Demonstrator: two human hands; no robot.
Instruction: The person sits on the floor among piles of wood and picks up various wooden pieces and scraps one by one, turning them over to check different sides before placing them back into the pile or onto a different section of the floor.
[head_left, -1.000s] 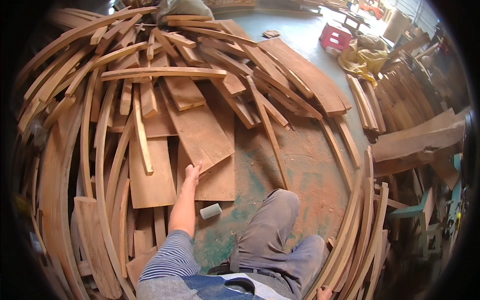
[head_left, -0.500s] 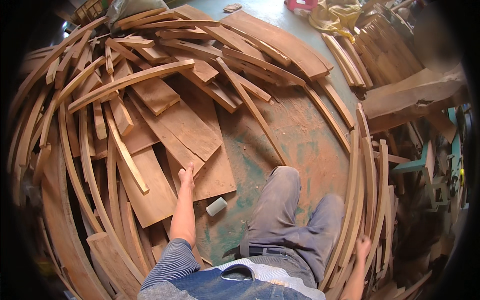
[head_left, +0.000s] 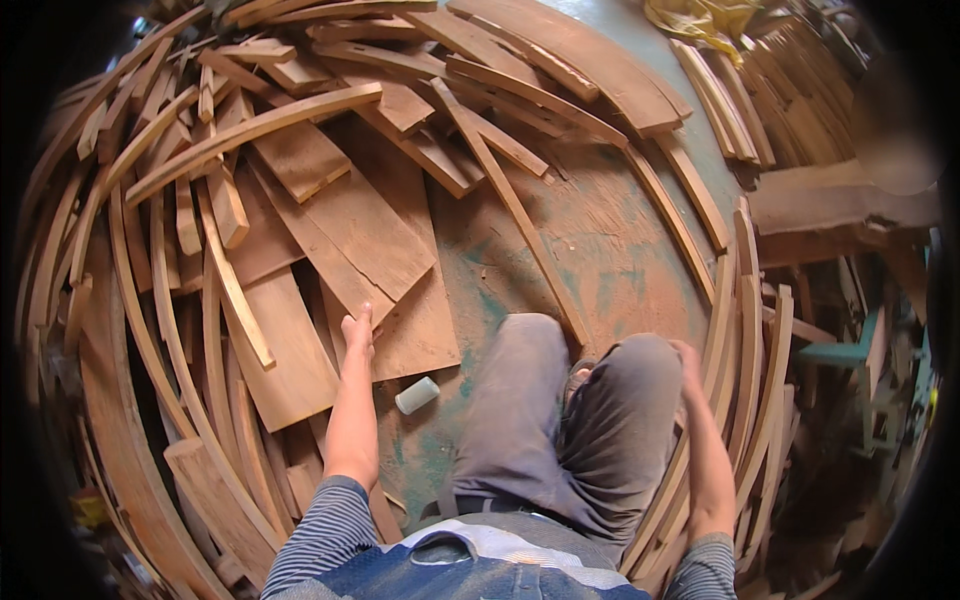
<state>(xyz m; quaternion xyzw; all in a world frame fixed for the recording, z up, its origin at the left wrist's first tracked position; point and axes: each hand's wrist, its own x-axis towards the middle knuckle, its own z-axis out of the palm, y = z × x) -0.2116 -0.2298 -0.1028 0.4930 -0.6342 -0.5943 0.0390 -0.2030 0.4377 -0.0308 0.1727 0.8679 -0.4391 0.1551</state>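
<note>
My left hand (head_left: 359,329) is closed on the near corner of a wide wooden board (head_left: 345,235), its thumb over the top face. A long crack runs along that board. Under it lie another wide board (head_left: 420,345) and a paler plank (head_left: 285,350). My right hand (head_left: 688,366) is against the outer side of my right knee, close to the curved wooden strips (head_left: 722,335); its fingers are mostly hidden. A pale cylinder (head_left: 417,396) lies on the floor beside the boards, right of my left forearm.
Loose planks and sticks (head_left: 255,140) are heaped at the far left. One long stick (head_left: 515,215) slants across the dusty floor (head_left: 610,235) toward my knees. To the right are a thick timber slab (head_left: 840,205), a teal metal frame (head_left: 845,352) and stacked wood (head_left: 800,90).
My right hand has come up from beside the strips on the right to my knee. My right knee has risen and moved inward. The left hand stays at the board's corner.
</note>
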